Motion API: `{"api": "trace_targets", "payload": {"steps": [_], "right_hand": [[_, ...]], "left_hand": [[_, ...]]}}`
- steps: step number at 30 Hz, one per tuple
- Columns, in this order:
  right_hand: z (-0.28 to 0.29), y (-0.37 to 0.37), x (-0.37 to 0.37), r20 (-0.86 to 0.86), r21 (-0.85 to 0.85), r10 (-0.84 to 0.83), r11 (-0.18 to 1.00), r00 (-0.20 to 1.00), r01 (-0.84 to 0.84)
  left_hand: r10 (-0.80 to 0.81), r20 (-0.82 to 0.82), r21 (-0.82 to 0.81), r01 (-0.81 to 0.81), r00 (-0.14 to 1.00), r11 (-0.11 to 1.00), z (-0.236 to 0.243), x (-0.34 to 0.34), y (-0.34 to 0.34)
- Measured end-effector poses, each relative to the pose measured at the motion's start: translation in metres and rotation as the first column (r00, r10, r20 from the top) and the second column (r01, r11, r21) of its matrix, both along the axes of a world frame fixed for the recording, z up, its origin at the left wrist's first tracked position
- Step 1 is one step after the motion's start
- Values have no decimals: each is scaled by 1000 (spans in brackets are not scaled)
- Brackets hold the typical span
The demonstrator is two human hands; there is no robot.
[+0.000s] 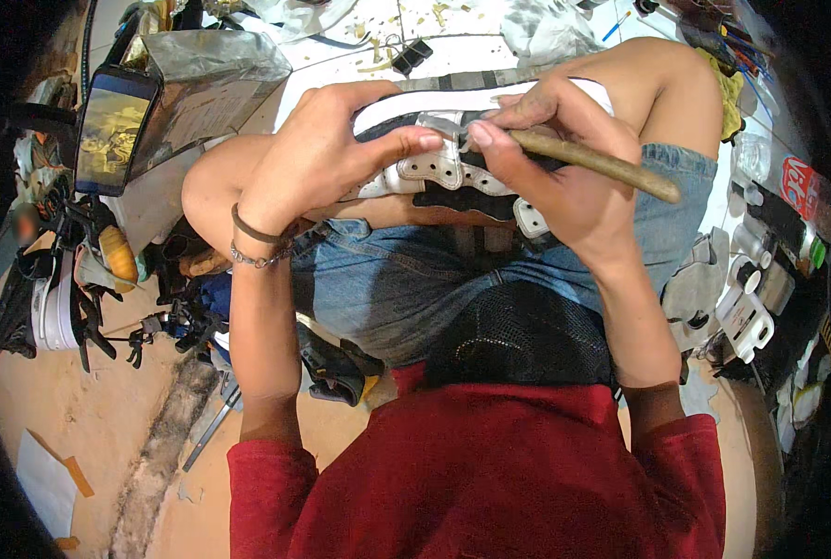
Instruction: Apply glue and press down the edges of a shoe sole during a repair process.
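A black and white sneaker lies on its side across my lap, its white sole edge toward the far side and its white eyelet strip toward me. My left hand grips it from the left, thumb pressed on the upper. In my right hand is a tool with a long, round wooden handle, pinched between thumb and fingers. The handle's butt points right and toward me. Its working end meets the upper beside my left thumb, but my fingers hide its tip.
A phone leans at the left by a clear plastic sheet. A black binder clip lies beyond my lap among yellowish scraps. Another white-soled shoe is at far left. Bottles, including a red-labelled one, crowd the right.
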State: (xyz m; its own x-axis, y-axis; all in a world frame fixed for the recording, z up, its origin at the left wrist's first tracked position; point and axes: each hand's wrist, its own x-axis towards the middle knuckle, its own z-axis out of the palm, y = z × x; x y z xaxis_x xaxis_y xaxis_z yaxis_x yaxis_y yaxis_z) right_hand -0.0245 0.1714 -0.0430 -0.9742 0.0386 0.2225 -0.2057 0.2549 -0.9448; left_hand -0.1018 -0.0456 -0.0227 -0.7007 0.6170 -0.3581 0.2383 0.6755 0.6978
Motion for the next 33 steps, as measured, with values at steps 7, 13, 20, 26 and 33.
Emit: {"api": "trace_targets", "payload": {"steps": [7,13,20,26,33], "right_hand": [[-1,-4,0,17,69,-1,998,1000,0],[-6,-9,0,-22,74,2,997,1000,0],[-11,-10,-7,-219,198,35,980,975,9],[-12,-8,-3,-128,107,57,993,990,-43],[-17,-6,1,-133,89,37,996,990,-26]], "left_hand": [[-15,-30,1,15,999,1000,2,0,1],[-8,-56,33,10,998,999,-2,2,-2],[11,-93,45,-7,996,999,-2,5,-1],[0,-12,24,0,1000,1000,2,2,0],[-8,-14,68,9,1000,998,-4,1,-2]]}}
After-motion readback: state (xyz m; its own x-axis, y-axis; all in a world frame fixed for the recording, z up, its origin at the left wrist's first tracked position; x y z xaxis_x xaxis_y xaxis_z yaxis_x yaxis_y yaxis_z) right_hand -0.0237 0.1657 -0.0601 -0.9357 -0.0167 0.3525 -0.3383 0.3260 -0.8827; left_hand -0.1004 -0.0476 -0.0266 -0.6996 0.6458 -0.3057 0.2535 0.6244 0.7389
